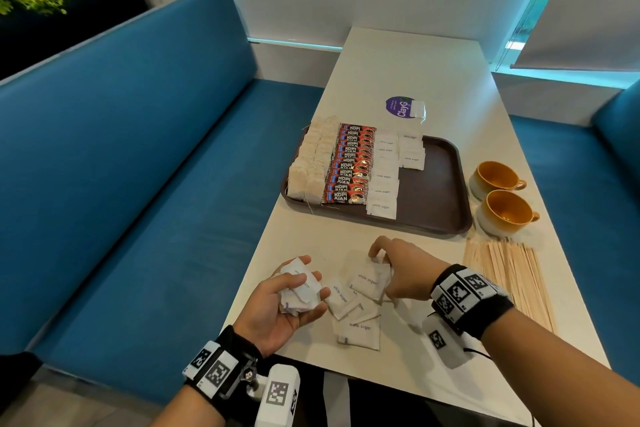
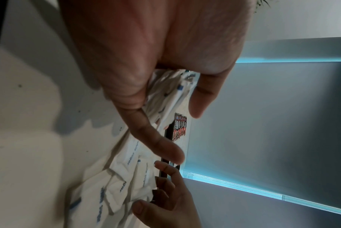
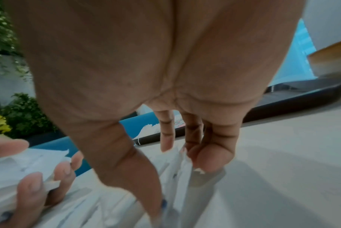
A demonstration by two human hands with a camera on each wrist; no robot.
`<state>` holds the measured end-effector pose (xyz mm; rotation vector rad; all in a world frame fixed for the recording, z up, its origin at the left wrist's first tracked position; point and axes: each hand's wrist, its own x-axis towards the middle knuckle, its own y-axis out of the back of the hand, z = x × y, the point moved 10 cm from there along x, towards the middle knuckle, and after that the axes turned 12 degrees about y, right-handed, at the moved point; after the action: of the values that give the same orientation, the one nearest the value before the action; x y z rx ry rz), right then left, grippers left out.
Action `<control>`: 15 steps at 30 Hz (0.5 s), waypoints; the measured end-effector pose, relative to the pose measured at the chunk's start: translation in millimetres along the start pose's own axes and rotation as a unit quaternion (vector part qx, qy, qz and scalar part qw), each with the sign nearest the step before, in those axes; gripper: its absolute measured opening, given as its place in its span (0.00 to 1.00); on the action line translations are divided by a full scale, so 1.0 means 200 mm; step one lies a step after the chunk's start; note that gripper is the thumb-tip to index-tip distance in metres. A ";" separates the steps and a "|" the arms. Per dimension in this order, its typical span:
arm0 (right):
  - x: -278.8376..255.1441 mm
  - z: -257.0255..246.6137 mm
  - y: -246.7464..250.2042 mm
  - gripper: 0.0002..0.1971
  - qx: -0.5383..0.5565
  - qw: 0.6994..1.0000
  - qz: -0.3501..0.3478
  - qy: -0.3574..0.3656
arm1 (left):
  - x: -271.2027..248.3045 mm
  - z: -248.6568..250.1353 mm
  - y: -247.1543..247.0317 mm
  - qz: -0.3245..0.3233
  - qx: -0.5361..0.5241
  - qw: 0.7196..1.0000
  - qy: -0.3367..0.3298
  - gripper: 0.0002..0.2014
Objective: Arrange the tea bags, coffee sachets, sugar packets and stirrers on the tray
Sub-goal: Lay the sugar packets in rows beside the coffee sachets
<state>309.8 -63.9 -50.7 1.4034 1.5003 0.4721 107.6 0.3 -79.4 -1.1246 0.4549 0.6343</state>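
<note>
A blue upholstered bench seat (image 1: pixel 145 156) runs along the left of a pale desk (image 1: pixel 433 80), and another blue seat (image 1: pixel 571 163) lies to its right. On the middle of the desk sits a dark brown tray (image 1: pixel 440 191). Its left side carries two rows of tea bags (image 1: pixel 311 163); just right of them is a column of red and black coffee sachets (image 1: pixel 349 166), then a long column of white sugar packets (image 1: pixel 382 180) and a shorter column further right at the far end. The right part of the tray is bare brown. Just right of the tray stand two orange cups (image 1: pixel 498 194), one behind the other. Near them, on the desk's right edge, lies a bundle of wooden stirrers (image 1: pixel 509 274). Beyond the tray is a round purple sticker (image 1: pixel 401 107) with a lone tea bag (image 1: pixel 417 110) on its right edge.

Near the tray's front, loose sugar packets (image 1: pixel 353 305) lie overlapping on the desk. The left hand (image 1: pixel 287 302), palm up at the desk's left edge, curls its fingers and thumb round a handful of gathered sugar packets (image 1: pixel 298 286). The right hand (image 1: pixel 398 270), palm down, pinches a packet of the loose pile between thumb and fingertips. Both wrists wear black bands with square markers (image 1: pixel 464 291).
</note>
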 end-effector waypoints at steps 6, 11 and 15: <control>-0.02 -0.02 -0.03 0.32 0.079 0.997 0.005 -0.017 | 0.00 0.00 0.01 0.011 0.016 1.000 -0.007 0.24; -0.01 -0.03 -0.05 0.24 0.079 0.995 0.047 -0.024 | 0.00 0.00 0.00 -0.004 0.016 1.000 -0.012 0.24; -0.03 0.00 0.00 0.11 0.099 0.991 0.089 -0.019 | 0.00 0.01 -0.01 -0.020 0.033 0.999 -0.024 0.28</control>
<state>308.1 -69.2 -48.1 1.7016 1.4279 0.4105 108.4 1.3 -77.4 -1.0514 0.4089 0.6045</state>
